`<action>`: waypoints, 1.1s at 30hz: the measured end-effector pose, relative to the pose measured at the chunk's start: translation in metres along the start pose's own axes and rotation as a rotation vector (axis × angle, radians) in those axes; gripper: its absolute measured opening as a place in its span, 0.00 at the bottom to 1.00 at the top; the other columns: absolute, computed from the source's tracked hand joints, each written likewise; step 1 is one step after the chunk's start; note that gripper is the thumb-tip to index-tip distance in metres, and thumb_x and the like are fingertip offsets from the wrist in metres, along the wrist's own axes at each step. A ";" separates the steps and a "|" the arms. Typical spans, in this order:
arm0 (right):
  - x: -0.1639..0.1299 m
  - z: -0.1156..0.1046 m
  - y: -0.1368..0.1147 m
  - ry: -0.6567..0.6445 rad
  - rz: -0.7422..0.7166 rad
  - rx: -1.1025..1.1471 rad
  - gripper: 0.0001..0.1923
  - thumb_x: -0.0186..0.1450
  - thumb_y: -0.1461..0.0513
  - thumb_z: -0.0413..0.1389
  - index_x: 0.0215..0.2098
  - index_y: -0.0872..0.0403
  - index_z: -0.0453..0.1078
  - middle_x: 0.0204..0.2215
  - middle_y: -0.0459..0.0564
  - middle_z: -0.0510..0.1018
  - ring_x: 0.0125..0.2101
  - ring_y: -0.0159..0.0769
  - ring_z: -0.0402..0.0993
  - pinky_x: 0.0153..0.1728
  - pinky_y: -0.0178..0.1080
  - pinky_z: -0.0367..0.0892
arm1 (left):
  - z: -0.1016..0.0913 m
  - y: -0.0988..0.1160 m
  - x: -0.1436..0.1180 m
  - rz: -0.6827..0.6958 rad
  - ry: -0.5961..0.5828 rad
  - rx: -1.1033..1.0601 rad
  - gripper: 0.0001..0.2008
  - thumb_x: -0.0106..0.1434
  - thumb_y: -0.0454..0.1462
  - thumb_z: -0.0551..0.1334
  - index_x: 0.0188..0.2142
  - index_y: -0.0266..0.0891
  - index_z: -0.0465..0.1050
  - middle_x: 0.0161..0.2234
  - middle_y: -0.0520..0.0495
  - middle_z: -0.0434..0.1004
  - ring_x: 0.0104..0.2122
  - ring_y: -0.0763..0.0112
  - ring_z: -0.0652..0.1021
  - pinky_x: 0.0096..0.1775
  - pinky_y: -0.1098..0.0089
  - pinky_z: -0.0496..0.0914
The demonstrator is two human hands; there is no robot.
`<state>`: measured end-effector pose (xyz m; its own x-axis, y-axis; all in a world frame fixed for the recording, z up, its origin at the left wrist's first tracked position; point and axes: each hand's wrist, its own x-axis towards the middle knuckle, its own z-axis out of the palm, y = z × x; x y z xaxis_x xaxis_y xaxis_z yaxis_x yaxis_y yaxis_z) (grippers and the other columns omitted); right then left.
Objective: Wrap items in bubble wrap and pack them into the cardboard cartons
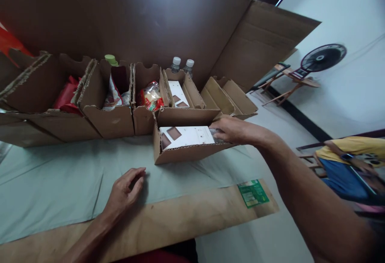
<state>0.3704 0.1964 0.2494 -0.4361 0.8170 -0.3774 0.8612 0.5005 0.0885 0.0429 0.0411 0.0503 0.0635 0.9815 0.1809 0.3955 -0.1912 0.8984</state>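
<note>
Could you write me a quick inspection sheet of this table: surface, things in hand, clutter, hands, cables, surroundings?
Surface: table under a pale cloth, wooden front edge bearing a green label.
Things in hand: white packet lying in an open cardboard box.
Clutter: row of cardboard bins with snack packets and two capped bottles; tall cardboard sheet behind.
Hands: right hand on the packet's end, grip unclear; left hand resting on the cloth, empty.
Cables: nothing seen.
Surroundings: floor fan, folding rack, a seated person at right.
</note>
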 end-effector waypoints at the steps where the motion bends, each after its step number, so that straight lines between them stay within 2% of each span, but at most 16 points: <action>1: 0.002 0.001 0.000 0.001 0.006 0.003 0.09 0.58 0.70 0.57 0.24 0.52 0.72 0.24 0.46 0.79 0.24 0.33 0.69 0.28 0.35 0.54 | 0.000 0.000 0.000 0.001 -0.003 0.008 0.12 0.66 0.40 0.61 0.45 0.41 0.81 0.39 0.44 0.86 0.39 0.61 0.85 0.40 0.64 0.80; 4: 0.001 -0.001 -0.002 0.016 0.028 0.026 0.07 0.57 0.70 0.58 0.25 0.53 0.75 0.25 0.47 0.81 0.26 0.34 0.72 0.28 0.35 0.57 | 0.001 0.001 0.001 -0.014 -0.017 0.016 0.13 0.66 0.42 0.61 0.44 0.40 0.81 0.39 0.43 0.86 0.39 0.60 0.85 0.40 0.64 0.80; 6: -0.013 -0.006 -0.004 0.094 0.048 0.064 0.06 0.59 0.68 0.59 0.32 0.53 0.78 0.32 0.49 0.84 0.30 0.36 0.76 0.31 0.35 0.60 | 0.000 0.002 0.000 -0.042 -0.018 0.003 0.14 0.66 0.44 0.61 0.44 0.40 0.80 0.39 0.42 0.86 0.39 0.60 0.85 0.41 0.63 0.80; 7: -0.026 -0.007 -0.004 0.192 0.072 0.100 0.08 0.61 0.66 0.58 0.37 0.53 0.79 0.35 0.49 0.84 0.32 0.37 0.77 0.32 0.36 0.62 | -0.001 0.004 -0.001 -0.067 -0.011 -0.002 0.15 0.66 0.45 0.61 0.44 0.40 0.80 0.40 0.42 0.86 0.40 0.59 0.85 0.41 0.63 0.80; 9: -0.059 -0.004 -0.006 0.483 0.152 0.203 0.11 0.66 0.61 0.56 0.43 0.52 0.79 0.39 0.50 0.85 0.34 0.38 0.78 0.34 0.37 0.66 | -0.006 0.009 -0.004 -0.133 0.009 0.001 0.17 0.67 0.47 0.61 0.46 0.40 0.80 0.43 0.41 0.85 0.43 0.58 0.84 0.41 0.63 0.80; 11: -0.093 0.010 -0.007 0.771 0.258 0.319 0.13 0.68 0.57 0.55 0.45 0.52 0.79 0.39 0.50 0.85 0.31 0.37 0.77 0.34 0.39 0.68 | -0.012 0.017 -0.007 -0.185 0.036 0.015 0.19 0.68 0.49 0.61 0.50 0.41 0.78 0.47 0.39 0.83 0.45 0.56 0.83 0.37 0.64 0.79; 13: -0.115 0.036 -0.008 0.902 0.350 0.430 0.14 0.68 0.54 0.56 0.44 0.52 0.79 0.36 0.50 0.85 0.28 0.36 0.75 0.31 0.39 0.69 | -0.016 0.025 -0.007 -0.190 0.055 0.024 0.22 0.67 0.50 0.61 0.55 0.43 0.75 0.52 0.39 0.80 0.46 0.55 0.82 0.37 0.63 0.79; 15: -0.117 0.069 -0.011 0.910 0.386 0.561 0.16 0.66 0.53 0.58 0.46 0.52 0.78 0.37 0.51 0.84 0.28 0.37 0.76 0.30 0.39 0.70 | -0.013 0.034 -0.001 -0.145 0.056 0.004 0.27 0.67 0.49 0.63 0.63 0.46 0.69 0.59 0.39 0.75 0.52 0.52 0.80 0.45 0.57 0.79; 17: -0.100 0.099 -0.016 0.865 0.358 0.710 0.21 0.64 0.50 0.60 0.51 0.52 0.76 0.42 0.53 0.84 0.33 0.41 0.77 0.32 0.42 0.73 | -0.001 0.041 0.012 -0.084 0.030 -0.058 0.34 0.66 0.48 0.64 0.69 0.49 0.59 0.67 0.39 0.66 0.61 0.49 0.73 0.56 0.49 0.74; 19: -0.076 0.122 -0.024 0.816 0.310 0.846 0.26 0.61 0.48 0.61 0.52 0.53 0.74 0.46 0.56 0.83 0.37 0.44 0.79 0.36 0.45 0.75 | 0.018 0.048 0.030 -0.036 -0.020 -0.143 0.40 0.65 0.49 0.65 0.72 0.48 0.51 0.71 0.37 0.58 0.68 0.46 0.65 0.63 0.44 0.67; 22: -0.056 0.139 -0.046 0.800 0.342 0.953 0.25 0.61 0.47 0.59 0.49 0.54 0.72 0.42 0.57 0.83 0.35 0.45 0.78 0.37 0.46 0.75 | 0.043 0.058 0.047 -0.016 -0.060 -0.236 0.46 0.60 0.49 0.67 0.72 0.42 0.50 0.71 0.33 0.56 0.69 0.42 0.63 0.65 0.40 0.61; 24: -0.062 0.146 -0.067 0.830 0.398 0.958 0.22 0.63 0.47 0.58 0.47 0.54 0.72 0.38 0.55 0.82 0.35 0.45 0.77 0.37 0.46 0.74 | 0.045 0.063 0.040 -0.022 -0.066 -0.262 0.43 0.61 0.49 0.67 0.70 0.41 0.53 0.69 0.33 0.60 0.67 0.43 0.66 0.66 0.40 0.60; 27: -0.081 0.155 -0.109 0.895 0.394 0.971 0.20 0.66 0.49 0.58 0.50 0.52 0.72 0.44 0.55 0.82 0.44 0.48 0.79 0.45 0.47 0.74 | 0.023 0.059 -0.003 -0.085 -0.061 -0.226 0.32 0.64 0.48 0.65 0.64 0.42 0.63 0.64 0.36 0.68 0.65 0.45 0.69 0.66 0.42 0.60; 30: -0.082 0.151 -0.149 0.923 0.296 1.026 0.22 0.68 0.52 0.58 0.57 0.50 0.69 0.52 0.56 0.80 0.52 0.48 0.77 0.53 0.49 0.72 | -0.016 0.051 -0.047 -0.184 0.030 -0.165 0.32 0.64 0.48 0.67 0.64 0.44 0.64 0.63 0.37 0.69 0.65 0.43 0.68 0.66 0.42 0.60; 33: -0.063 0.131 -0.165 0.920 0.175 1.063 0.19 0.67 0.52 0.58 0.52 0.51 0.71 0.47 0.55 0.81 0.48 0.48 0.78 0.50 0.49 0.74 | -0.043 0.057 -0.050 -0.183 0.159 -0.167 0.35 0.64 0.46 0.67 0.67 0.46 0.59 0.65 0.38 0.67 0.65 0.45 0.68 0.66 0.44 0.61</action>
<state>0.2898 0.0249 0.1379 0.0384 0.9437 0.3286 0.5239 0.2610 -0.8108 0.0230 -0.0199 0.1099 -0.1445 0.9878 0.0584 0.2299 -0.0239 0.9729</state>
